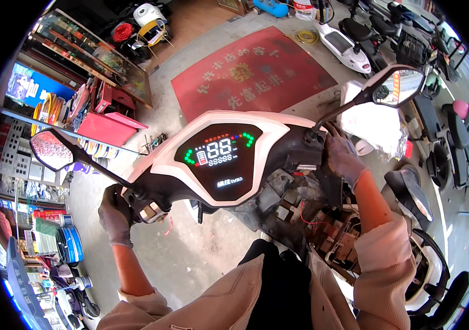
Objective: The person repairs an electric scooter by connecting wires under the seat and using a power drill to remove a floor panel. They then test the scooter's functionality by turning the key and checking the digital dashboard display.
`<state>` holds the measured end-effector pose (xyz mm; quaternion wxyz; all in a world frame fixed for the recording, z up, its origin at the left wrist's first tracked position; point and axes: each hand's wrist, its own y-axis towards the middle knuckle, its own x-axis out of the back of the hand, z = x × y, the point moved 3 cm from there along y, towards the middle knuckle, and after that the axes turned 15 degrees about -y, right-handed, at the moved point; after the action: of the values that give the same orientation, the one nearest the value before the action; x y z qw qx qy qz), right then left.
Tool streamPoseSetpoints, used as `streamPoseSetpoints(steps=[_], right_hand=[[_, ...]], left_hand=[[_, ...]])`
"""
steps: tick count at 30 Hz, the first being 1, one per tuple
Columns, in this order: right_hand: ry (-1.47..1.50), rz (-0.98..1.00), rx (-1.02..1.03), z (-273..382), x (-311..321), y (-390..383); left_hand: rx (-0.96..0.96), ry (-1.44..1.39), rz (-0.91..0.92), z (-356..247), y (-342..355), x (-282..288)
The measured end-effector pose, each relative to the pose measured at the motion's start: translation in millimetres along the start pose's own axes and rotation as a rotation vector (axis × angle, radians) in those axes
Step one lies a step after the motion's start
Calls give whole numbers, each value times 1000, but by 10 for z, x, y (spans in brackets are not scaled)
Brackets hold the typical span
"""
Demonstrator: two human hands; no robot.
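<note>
Before me is the front of an electric scooter with a pale pink handlebar cover (pixel 272 141). Its dashboard display (pixel 220 154) is lit with green, red and white marks. My left hand (pixel 116 217), in a thin grey glove, is closed round the left handlebar end beside the switch block. On the other end, my right hand (pixel 345 157), gloved alike, is wrapped over the right handgrip. Both grips are mostly hidden by my hands. A left mirror (pixel 51 149) and a right mirror (pixel 400 87) stick out on black stems. Below the bars, the scooter's body (pixel 333 231) lies uncovered, with wires and parts showing.
A red mat (pixel 251 71) lies on the concrete floor ahead. Glass shelving (pixel 91 55), a red tool cabinet (pixel 108 124) and packed shelves line the left. Other scooters (pixel 344 47) stand to the right, near a white plastic bag (pixel 374 129) and a loose seat (pixel 407 195).
</note>
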<state>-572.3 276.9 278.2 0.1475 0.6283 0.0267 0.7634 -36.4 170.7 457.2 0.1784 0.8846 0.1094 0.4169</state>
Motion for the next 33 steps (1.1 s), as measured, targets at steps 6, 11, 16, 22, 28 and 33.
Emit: streamPoseSetpoints(steps=[6,11,16,22,28,33], right_hand=[[79,43,44,-35,25,20],[214,71,-31,-60,50,29],[96,93,-50,35,88,1],[182,24,-97,48,73,-24],[99,-20,-221,212,303,-92],[32,-28,-225,275,343,-130]], left_hand=[[-1,132,-16,-253,-82,-53],[6,126,-25,-318,-86,-48],[15,194,-35,-487,-108,-27],[-23,180,-31,-454,-104,-4],[-12,193,-40,-493,-112,-47],[-33,170,-25,-434,-103,-43]])
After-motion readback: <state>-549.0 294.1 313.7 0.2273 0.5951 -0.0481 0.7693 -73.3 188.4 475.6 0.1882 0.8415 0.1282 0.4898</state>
